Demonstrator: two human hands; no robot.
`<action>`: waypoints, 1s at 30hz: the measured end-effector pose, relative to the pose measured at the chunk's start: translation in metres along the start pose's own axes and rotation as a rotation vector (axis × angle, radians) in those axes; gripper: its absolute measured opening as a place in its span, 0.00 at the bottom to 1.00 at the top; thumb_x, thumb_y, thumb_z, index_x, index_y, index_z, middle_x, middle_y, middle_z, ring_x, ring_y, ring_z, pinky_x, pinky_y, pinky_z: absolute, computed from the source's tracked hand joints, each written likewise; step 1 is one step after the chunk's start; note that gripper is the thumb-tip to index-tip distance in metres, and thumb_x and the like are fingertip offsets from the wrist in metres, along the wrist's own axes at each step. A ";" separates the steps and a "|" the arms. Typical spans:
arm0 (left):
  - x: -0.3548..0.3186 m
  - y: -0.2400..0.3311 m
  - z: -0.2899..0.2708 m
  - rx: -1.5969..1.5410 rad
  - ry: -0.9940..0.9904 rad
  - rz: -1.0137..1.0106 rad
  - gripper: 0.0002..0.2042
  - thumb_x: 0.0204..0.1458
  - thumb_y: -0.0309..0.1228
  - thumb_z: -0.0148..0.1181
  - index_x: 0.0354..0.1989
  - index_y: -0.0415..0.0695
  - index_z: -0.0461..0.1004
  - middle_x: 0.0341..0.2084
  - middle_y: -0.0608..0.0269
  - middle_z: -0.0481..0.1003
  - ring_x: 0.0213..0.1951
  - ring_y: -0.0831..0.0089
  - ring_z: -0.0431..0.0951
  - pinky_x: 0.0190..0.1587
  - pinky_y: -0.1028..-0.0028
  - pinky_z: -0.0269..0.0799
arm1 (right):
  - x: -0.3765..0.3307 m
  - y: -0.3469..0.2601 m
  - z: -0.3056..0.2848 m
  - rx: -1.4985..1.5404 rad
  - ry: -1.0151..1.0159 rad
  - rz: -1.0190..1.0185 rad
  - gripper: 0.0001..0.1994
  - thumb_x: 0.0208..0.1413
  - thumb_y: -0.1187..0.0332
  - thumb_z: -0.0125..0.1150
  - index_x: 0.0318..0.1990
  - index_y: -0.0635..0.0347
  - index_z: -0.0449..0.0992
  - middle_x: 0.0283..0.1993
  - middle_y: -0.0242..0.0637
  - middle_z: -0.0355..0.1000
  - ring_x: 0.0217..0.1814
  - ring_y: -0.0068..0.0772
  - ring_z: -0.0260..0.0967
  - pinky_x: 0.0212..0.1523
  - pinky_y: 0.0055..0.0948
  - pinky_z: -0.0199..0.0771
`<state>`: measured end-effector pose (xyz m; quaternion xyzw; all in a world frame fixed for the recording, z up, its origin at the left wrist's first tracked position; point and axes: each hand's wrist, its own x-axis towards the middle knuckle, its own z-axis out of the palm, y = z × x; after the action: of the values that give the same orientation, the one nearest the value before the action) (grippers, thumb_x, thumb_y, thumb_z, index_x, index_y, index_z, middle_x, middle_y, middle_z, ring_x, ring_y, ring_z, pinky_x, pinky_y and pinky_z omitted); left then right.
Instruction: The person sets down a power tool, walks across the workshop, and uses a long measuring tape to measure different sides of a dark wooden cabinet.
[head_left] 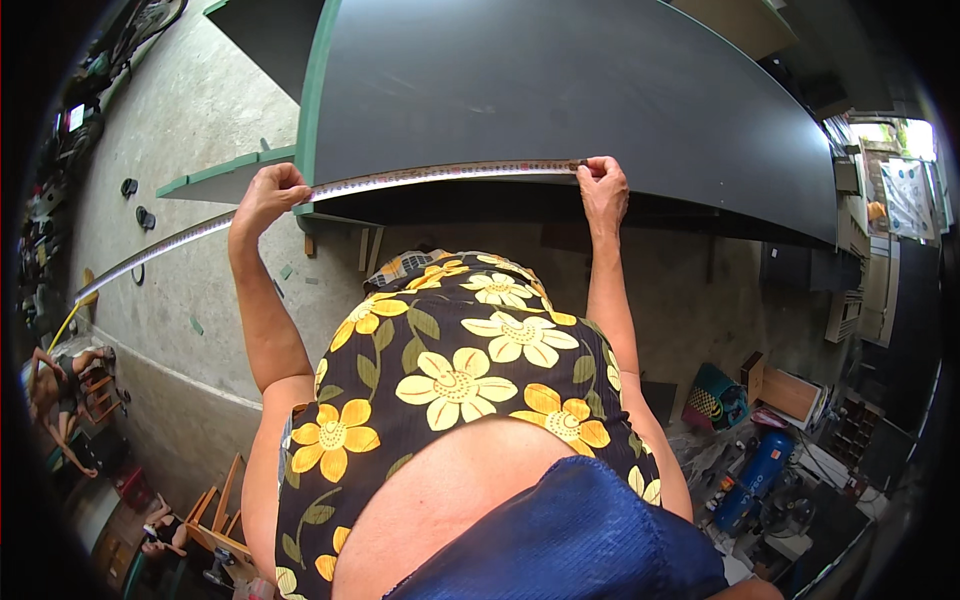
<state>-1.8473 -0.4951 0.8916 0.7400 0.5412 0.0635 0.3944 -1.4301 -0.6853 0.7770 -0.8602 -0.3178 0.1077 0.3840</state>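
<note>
A long tape measure point(450, 174) is stretched along the near edge of a large dark grey panel point(570, 90). My right hand point(603, 195) pinches the tape's end at that edge. At the panel's green-edged left corner, my left hand point(268, 200) grips the tape between thumb and fingers. Beyond my left hand the tape slants down leftward to a small yellow object point(88, 288), too small to make out. Under the panel's near edge is a dark gap.
Another green-edged board point(225, 175) juts out left of the panel. Dark sandals point(146, 217) lie on the concrete floor point(190, 260). Two people are at the lower left, near wooden chairs point(222, 515). A blue tank point(755, 480) and clutter stand at the lower right.
</note>
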 end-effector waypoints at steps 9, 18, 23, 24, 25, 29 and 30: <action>0.023 -0.010 0.004 0.060 -0.048 0.013 0.07 0.41 0.28 0.62 0.23 0.37 0.73 0.18 0.64 0.72 0.24 0.78 0.70 0.29 0.75 0.66 | -0.001 0.003 0.005 -0.056 0.059 0.006 0.10 0.44 0.67 0.61 0.34 0.60 0.75 0.30 0.35 0.75 0.32 0.29 0.73 0.38 0.28 0.71; 0.029 -0.017 0.000 0.068 -0.070 0.055 0.07 0.43 0.28 0.62 0.22 0.39 0.71 0.17 0.67 0.70 0.23 0.80 0.68 0.26 0.77 0.64 | -0.002 -0.001 0.008 -0.053 0.060 0.028 0.10 0.43 0.67 0.61 0.33 0.60 0.74 0.30 0.35 0.74 0.32 0.31 0.72 0.38 0.30 0.71; 0.026 -0.006 0.006 0.130 -0.043 0.003 0.09 0.40 0.29 0.64 0.22 0.36 0.72 0.18 0.59 0.72 0.25 0.74 0.72 0.31 0.73 0.67 | -0.002 0.003 0.004 -0.049 0.083 0.027 0.10 0.43 0.67 0.61 0.33 0.62 0.75 0.30 0.36 0.75 0.32 0.29 0.73 0.39 0.28 0.71; 0.025 -0.006 0.007 0.131 -0.046 0.007 0.09 0.40 0.29 0.64 0.22 0.36 0.72 0.18 0.59 0.72 0.25 0.74 0.72 0.31 0.73 0.67 | -0.002 0.003 0.004 -0.044 0.085 0.031 0.10 0.43 0.67 0.61 0.33 0.62 0.75 0.30 0.36 0.75 0.32 0.29 0.73 0.39 0.28 0.71; 0.025 -0.006 0.008 0.144 -0.021 -0.003 0.09 0.40 0.29 0.64 0.23 0.36 0.72 0.18 0.58 0.72 0.25 0.73 0.72 0.31 0.73 0.68 | -0.002 0.002 0.005 -0.038 0.086 0.035 0.10 0.43 0.68 0.61 0.33 0.62 0.75 0.29 0.36 0.75 0.32 0.30 0.73 0.39 0.28 0.71; 0.022 -0.002 0.010 0.204 0.036 -0.026 0.10 0.39 0.30 0.65 0.23 0.37 0.72 0.19 0.56 0.73 0.25 0.71 0.73 0.32 0.71 0.68 | -0.003 0.004 0.007 -0.047 0.109 0.034 0.10 0.43 0.67 0.61 0.33 0.62 0.75 0.29 0.37 0.74 0.32 0.30 0.72 0.38 0.28 0.71; 0.024 -0.004 0.010 0.206 0.032 -0.021 0.10 0.39 0.30 0.65 0.23 0.37 0.72 0.19 0.56 0.73 0.25 0.71 0.73 0.32 0.71 0.68 | -0.003 0.003 0.007 -0.043 0.101 0.039 0.10 0.42 0.67 0.60 0.33 0.60 0.74 0.30 0.36 0.74 0.32 0.32 0.72 0.38 0.30 0.71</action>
<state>-1.8356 -0.4798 0.8742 0.7697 0.5588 0.0152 0.3084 -1.4340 -0.6845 0.7697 -0.8786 -0.2836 0.0649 0.3786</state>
